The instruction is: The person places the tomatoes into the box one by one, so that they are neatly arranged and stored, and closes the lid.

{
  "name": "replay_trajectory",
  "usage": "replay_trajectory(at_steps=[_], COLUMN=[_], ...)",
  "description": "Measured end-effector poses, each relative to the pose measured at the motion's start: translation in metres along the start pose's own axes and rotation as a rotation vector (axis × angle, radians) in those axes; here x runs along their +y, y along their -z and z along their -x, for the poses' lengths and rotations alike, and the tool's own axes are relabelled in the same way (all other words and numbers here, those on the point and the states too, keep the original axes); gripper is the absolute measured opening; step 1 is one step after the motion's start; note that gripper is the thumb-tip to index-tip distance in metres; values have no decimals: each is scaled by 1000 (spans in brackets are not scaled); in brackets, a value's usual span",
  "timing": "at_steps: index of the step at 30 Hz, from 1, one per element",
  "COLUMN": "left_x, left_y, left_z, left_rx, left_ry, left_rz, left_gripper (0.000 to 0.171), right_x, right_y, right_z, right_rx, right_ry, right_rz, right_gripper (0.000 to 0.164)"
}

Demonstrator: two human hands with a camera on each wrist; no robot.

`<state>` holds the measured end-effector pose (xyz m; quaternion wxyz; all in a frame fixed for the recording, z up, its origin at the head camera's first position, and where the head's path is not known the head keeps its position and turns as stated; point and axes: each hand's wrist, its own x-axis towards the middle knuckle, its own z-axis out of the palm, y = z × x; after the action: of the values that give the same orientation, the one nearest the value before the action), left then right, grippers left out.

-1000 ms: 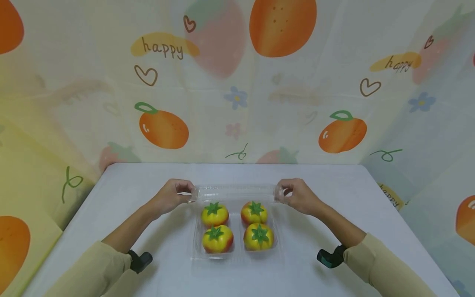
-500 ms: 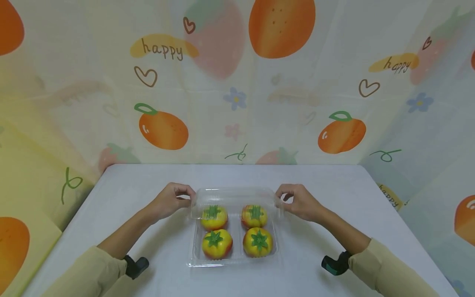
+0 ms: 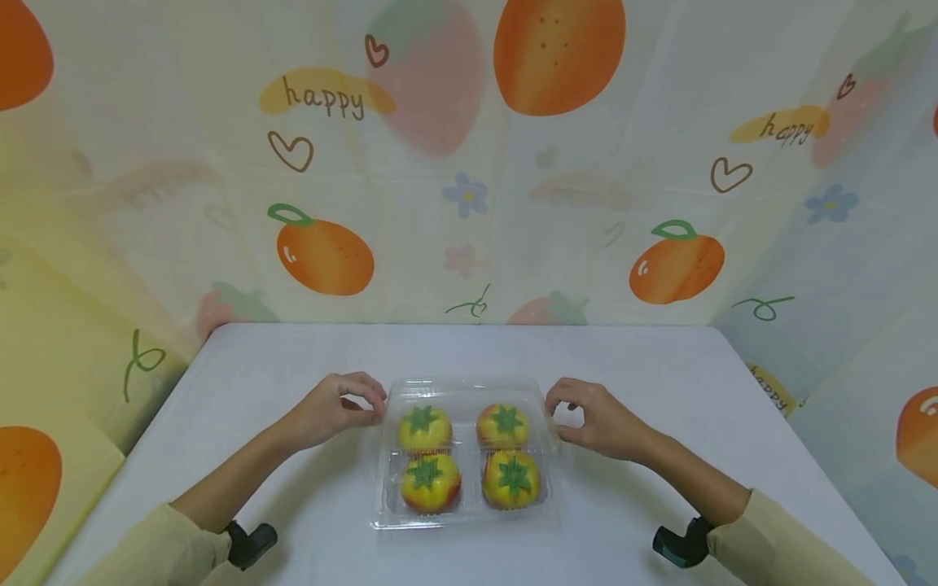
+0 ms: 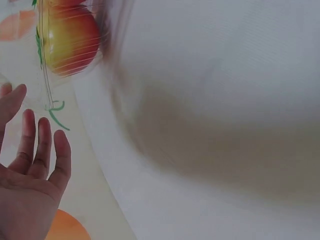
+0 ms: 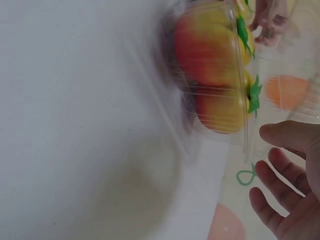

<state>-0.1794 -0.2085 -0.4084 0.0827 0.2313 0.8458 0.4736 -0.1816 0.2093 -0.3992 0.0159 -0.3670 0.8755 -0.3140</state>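
A clear plastic clamshell box [image 3: 469, 521] stands on the white table, holding several yellow-red, persimmon-like fruits [image 3: 431, 484] with green leafy tops. Its clear lid [image 3: 465, 389] slants over the fruits, hinged on the box. At the lid's left side my left hand [image 3: 330, 413] pinches the edge with thumb and index finger; in the left wrist view the other fingers [image 4: 44, 145] stretch out. My right hand [image 3: 604, 419] pinches the opposite edge in the same way, its thumb [image 5: 285, 134] close to the plastic in the right wrist view.
The white table [image 3: 293, 350] reaches back to a fruit-print cloth [image 3: 469, 244] hung behind and at both sides. Black bands [image 3: 251, 545] with small devices sit on both wrists below beige sleeves [image 3: 157, 547].
The lid has swung down over the fruits from an almost edge-on position behind them. Both hands have come down and toward the body with it. The fruits stay in their places.
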Motion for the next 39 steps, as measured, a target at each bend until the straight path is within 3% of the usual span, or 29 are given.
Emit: replay_trajectory(at_steps=[7, 15, 20, 25, 29, 34, 39], left_x=[-1, 1, 4, 9, 12, 14, 16], left_y=[0, 0, -3, -10, -16, -22, -25], left_z=[11, 23, 30, 38, 42, 46, 48], left_rx=[-95, -184, -246, -340, -386, -402, -380], left_ry=[27, 51, 79, 153, 150, 167, 195], left_rz=[-33, -14, 48, 181, 268, 328, 347], left_gripper=[10, 22, 31, 59, 75, 83, 86], right_x=[-3, -7, -9, -11, -13, -15, -17], right_y=[-1, -3, -7, -12, -15, -19, -20], right_z=[14, 25, 31, 34, 37, 38, 39], right_rx=[-46, -150, -222, -250, -297, -359, -357], right_ry=[5, -79, -123, -173, -234, -303, -322], right_rz=[15, -22, -129, -241, -368, -590, -685], right_gripper=[26, 31, 39, 50, 61, 72, 75])
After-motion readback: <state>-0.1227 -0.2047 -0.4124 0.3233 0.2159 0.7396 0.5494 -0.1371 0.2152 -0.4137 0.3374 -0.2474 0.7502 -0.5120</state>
